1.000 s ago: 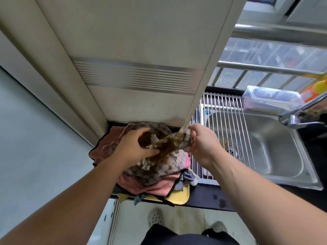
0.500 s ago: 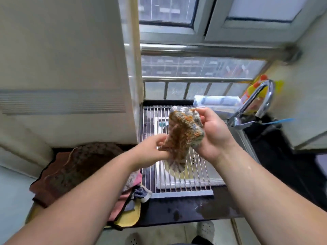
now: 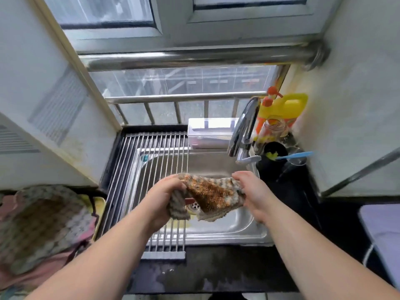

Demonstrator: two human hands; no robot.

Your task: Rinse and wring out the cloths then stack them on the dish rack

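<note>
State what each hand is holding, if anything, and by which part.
Both hold one stained cloth over the sink: the left hand grips its left end, the right hand its right end.
</note>
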